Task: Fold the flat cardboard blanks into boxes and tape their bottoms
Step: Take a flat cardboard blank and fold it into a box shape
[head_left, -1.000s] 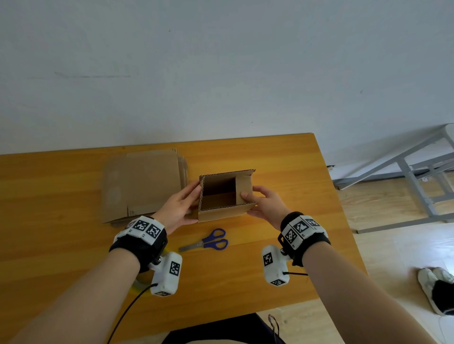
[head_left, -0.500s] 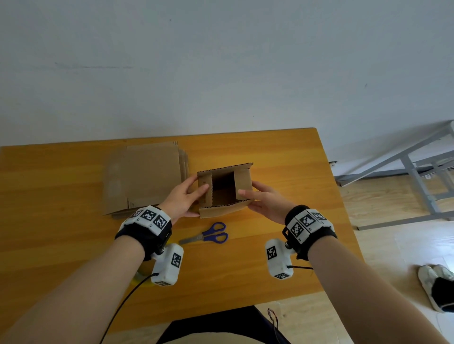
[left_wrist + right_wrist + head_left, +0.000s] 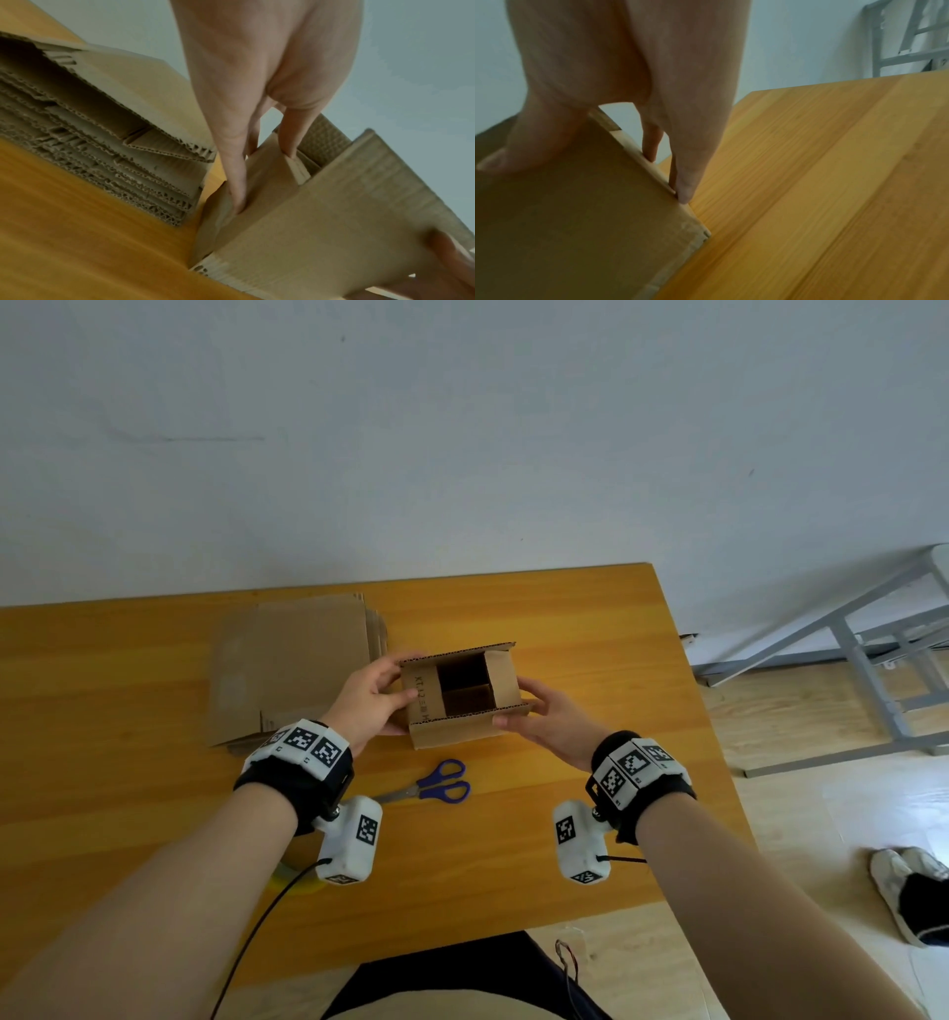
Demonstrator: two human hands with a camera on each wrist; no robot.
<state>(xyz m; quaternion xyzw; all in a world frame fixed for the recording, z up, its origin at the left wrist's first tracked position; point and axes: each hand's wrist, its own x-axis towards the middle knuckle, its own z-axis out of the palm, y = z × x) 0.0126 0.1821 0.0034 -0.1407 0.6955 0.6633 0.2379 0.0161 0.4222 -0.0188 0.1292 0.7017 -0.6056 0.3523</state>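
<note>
A small cardboard box [image 3: 464,729], opened into a tube, is held just above the wooden table [image 3: 590,629] with its open end facing me. Both short side flaps are folded in over the opening. My left hand [image 3: 377,698] grips the box's left side, thumb pressing the left flap [image 3: 267,162]. My right hand [image 3: 539,716] grips the right side, thumb on the near face [image 3: 526,150], fingers behind the edge. A stack of flat cardboard blanks [image 3: 295,660] lies just left of the box [image 3: 347,233].
Blue-handled scissors [image 3: 436,785] lie on the table in front of the box. A yellowish roll [image 3: 290,878] shows partly under my left forearm. The table's right edge is close; a grey metal frame [image 3: 862,649] and a shoe [image 3: 909,891] are on the floor beyond.
The box has been lifted and tilted toward me, and the two side flaps have been pushed inward over the opening. Both hands kept hold of its sides.
</note>
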